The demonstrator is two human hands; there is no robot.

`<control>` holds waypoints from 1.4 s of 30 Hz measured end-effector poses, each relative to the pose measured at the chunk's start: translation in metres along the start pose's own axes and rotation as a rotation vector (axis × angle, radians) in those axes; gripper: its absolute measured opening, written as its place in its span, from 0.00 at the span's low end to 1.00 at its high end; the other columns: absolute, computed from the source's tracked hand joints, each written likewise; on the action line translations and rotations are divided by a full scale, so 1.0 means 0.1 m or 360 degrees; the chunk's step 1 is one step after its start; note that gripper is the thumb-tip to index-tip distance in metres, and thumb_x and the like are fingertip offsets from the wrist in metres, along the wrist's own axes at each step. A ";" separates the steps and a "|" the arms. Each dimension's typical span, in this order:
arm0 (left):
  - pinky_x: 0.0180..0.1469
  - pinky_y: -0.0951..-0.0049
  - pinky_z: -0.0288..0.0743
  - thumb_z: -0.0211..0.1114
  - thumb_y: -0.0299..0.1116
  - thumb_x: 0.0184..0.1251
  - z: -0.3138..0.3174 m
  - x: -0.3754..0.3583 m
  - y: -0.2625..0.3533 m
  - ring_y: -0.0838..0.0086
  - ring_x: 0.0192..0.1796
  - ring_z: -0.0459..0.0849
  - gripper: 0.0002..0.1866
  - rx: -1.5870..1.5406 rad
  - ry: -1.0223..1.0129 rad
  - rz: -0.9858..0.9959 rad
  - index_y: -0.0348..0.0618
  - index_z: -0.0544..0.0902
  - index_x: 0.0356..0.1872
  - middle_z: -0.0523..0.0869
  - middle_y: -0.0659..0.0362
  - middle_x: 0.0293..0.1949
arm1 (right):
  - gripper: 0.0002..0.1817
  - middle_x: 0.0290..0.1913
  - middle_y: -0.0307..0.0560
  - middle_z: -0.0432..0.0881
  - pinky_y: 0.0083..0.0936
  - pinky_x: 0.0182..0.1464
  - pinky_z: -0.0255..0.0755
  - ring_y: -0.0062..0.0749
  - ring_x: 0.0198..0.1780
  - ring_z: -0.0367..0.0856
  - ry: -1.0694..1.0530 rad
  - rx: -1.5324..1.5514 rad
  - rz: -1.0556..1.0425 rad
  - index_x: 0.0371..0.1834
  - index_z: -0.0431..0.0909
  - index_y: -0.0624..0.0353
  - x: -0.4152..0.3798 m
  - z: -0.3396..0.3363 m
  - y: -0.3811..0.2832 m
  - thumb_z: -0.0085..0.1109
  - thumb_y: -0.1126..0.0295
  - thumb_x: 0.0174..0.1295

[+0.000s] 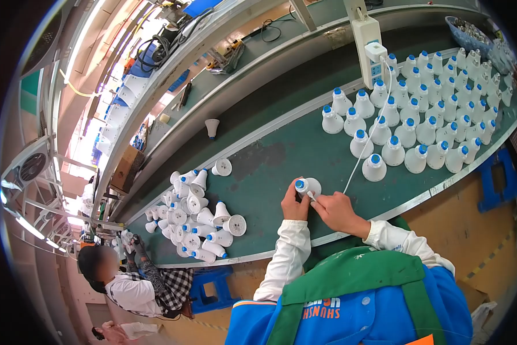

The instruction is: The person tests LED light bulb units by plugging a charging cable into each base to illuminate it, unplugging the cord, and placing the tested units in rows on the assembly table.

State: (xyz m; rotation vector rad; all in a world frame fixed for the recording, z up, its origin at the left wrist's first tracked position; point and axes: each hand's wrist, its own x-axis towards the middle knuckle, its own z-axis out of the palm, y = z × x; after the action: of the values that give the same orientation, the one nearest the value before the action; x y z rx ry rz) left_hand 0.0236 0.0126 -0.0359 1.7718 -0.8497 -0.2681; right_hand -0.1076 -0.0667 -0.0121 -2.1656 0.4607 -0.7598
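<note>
My left hand (295,202) is wrapped round a white cone-shaped bulb housing (312,185) with a blue cap, held over the green bench near its front edge. My right hand (338,211) is closed in a pinch at the side of this housing. A white cable (359,158) runs down from a plug-in charger (376,52) to the right hand, and a small white cable end shows between its fingertips, right at the housing.
Upright white housings with blue caps (393,150) stand in rows on the right. A loose heap of similar housings (190,204) lies left. Another lies on the conveyor belt (212,127). A socket post (365,43) rises behind; a person (140,287) works at far left.
</note>
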 end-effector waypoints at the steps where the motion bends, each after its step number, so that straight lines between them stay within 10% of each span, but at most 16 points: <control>1: 0.50 0.72 0.76 0.69 0.25 0.51 -0.01 0.00 0.05 0.71 0.47 0.84 0.24 -0.0012 -0.0007 -0.0033 0.40 0.78 0.54 0.86 0.54 0.44 | 0.14 0.18 0.51 0.77 0.41 0.29 0.66 0.51 0.21 0.74 0.0011 0.0006 0.0012 0.21 0.74 0.59 0.00 -0.01 0.01 0.53 0.65 0.62; 11: 0.50 0.71 0.78 0.71 0.25 0.51 0.30 0.70 0.09 0.74 0.46 0.84 0.25 -0.0089 -0.0055 -0.0195 0.37 0.77 0.53 0.86 0.56 0.43 | 0.13 0.18 0.53 0.76 0.39 0.24 0.65 0.51 0.22 0.75 0.0133 0.0198 0.0206 0.21 0.75 0.60 -0.12 -0.49 0.03 0.55 0.65 0.61; 19: 0.52 0.67 0.76 0.74 0.30 0.47 1.07 1.03 0.12 0.61 0.50 0.84 0.33 0.0112 -0.0189 0.0138 0.40 0.73 0.59 0.84 0.50 0.48 | 0.10 0.16 0.37 0.71 0.18 0.22 0.56 0.12 0.20 0.64 -0.0187 0.0729 0.0103 0.30 0.81 0.65 0.37 -1.60 -0.88 0.53 0.71 0.63; 24: 0.70 0.63 0.59 0.75 0.34 0.47 0.55 0.93 0.22 0.54 0.70 0.63 0.44 0.0440 -0.0475 0.0239 0.41 0.63 0.67 0.66 0.46 0.67 | 0.10 0.16 0.33 0.71 0.17 0.21 0.55 0.11 0.19 0.62 -0.0609 0.0902 0.0197 0.32 0.81 0.65 0.58 -1.98 -1.34 0.53 0.70 0.64; 29: 0.67 0.60 0.63 0.76 0.32 0.40 -0.46 1.15 0.32 0.52 0.65 0.70 0.36 0.0684 -0.0284 0.0534 0.41 0.74 0.57 0.75 0.46 0.59 | 0.11 0.19 0.31 0.71 0.15 0.21 0.52 0.09 0.19 0.60 -0.0899 0.1202 0.0252 0.43 0.78 0.67 0.87 -2.14 -1.74 0.53 0.70 0.64; 42: 0.62 0.62 0.69 0.76 0.44 0.42 -1.84 3.27 -0.64 0.56 0.60 0.76 0.39 0.1391 0.0290 -0.0328 0.47 0.73 0.61 0.78 0.49 0.57 | 0.17 0.21 0.36 0.73 0.16 0.25 0.61 0.15 0.23 0.69 -0.1487 0.1137 0.0350 0.52 0.73 0.67 1.83 -1.81 -1.60 0.59 0.70 0.62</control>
State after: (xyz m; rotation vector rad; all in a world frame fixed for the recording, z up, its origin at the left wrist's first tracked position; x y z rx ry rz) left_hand 0.3881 -0.0585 0.0491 2.6534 -0.6913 0.1710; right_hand -0.0754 -0.1653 0.2724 -1.5160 -0.0750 0.2371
